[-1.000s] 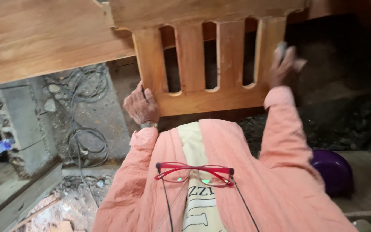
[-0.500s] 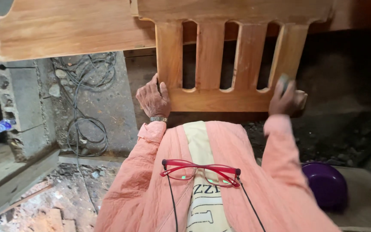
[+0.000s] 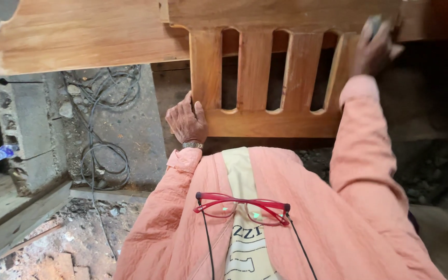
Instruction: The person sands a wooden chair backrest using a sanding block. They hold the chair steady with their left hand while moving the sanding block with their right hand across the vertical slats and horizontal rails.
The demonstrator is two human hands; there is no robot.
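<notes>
1. Slatted wooden frame (image 3: 265,116) stands upright before the person, above the rubble floor (image 3: 79,238).
2. Left hand (image 3: 186,120) grips the frame's lower left corner, fingers closed on the post.
3. Right hand (image 3: 374,44) has moved from the lower rail to the top right, closed on a small grey pad (image 3: 373,23); rubbing now proceeds higher.

Sleeves: salmon-pink shirt (image 3: 338,207), crinkled cloth, cuffed near both hands
Left wrist: metal watch band (image 3: 192,145)
Chest: red-framed glasses (image 3: 242,208) on black cord (hanging below the hands)
</notes>
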